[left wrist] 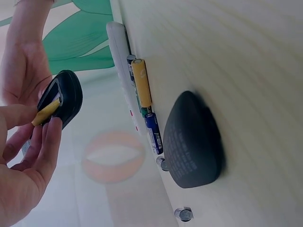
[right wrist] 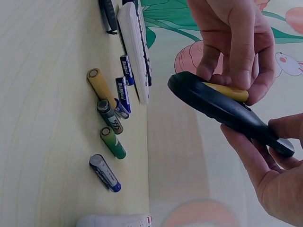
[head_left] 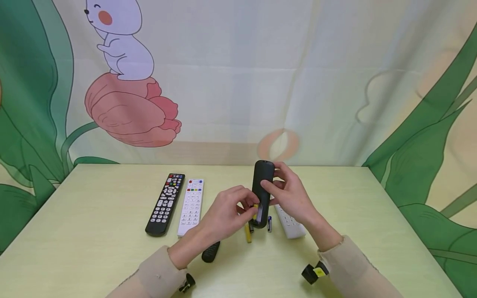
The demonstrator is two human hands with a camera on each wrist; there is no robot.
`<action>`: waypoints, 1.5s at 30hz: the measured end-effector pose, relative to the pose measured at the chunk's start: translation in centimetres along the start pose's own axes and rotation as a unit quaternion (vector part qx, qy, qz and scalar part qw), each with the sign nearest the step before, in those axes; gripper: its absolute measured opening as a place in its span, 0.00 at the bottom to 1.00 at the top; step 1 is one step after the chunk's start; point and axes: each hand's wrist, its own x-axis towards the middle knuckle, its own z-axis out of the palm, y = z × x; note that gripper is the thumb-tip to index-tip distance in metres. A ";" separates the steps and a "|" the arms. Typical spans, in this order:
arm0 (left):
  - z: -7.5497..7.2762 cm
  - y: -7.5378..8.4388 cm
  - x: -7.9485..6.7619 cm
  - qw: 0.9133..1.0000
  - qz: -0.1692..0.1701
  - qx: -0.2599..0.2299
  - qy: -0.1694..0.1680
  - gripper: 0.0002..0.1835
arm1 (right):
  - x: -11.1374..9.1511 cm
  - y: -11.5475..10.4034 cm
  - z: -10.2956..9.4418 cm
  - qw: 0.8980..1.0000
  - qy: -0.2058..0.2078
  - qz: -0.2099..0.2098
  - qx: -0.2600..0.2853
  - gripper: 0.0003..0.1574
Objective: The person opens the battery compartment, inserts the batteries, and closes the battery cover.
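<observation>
Raised above the table, a black remote control [head_left: 263, 174] is gripped by my right hand [head_left: 292, 194], its thumb on the back and its fingers along the side. The remote's back faces me, with the battery compartment uncovered at the lower end. My left hand [head_left: 227, 209] pinches a yellow battery [right wrist: 227, 91] between thumb and fingers at that compartment. In the left wrist view the battery [left wrist: 46, 112] slants, one end at the opening. Below the remote lie several loose batteries, among them a yellow one [right wrist: 100, 87], a green one [right wrist: 112, 143] and a silver-blue one [right wrist: 105, 172].
On the left of the table [head_left: 93, 215] lie a long black remote [head_left: 164, 207] and a white remote [head_left: 191, 203]. A small black remote [head_left: 211, 251] sits partly under my left forearm. Another white remote [head_left: 290, 225] is beneath my right hand. A printed curtain [head_left: 231, 82] hangs behind.
</observation>
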 end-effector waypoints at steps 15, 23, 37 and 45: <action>-0.4 0.0 0.0 0.998 -0.045 -0.031 0.019 0.02 | 0.1 -0.2 0.3 1.000 -0.003 -0.004 -0.017 0.26; -0.6 0.2 0.1 0.992 -0.106 -0.058 0.027 0.18 | 0.1 -0.4 0.4 1.000 -0.003 -0.004 -0.019 0.26; -1.0 0.3 0.1 0.980 -0.161 -0.112 0.011 0.27 | 0.1 -0.2 0.3 1.000 -0.011 -0.019 -0.007 0.25; -1.5 0.3 0.3 0.967 -0.189 -0.172 -0.007 0.27 | 0.1 -0.3 0.5 0.999 -0.017 -0.027 0.008 0.25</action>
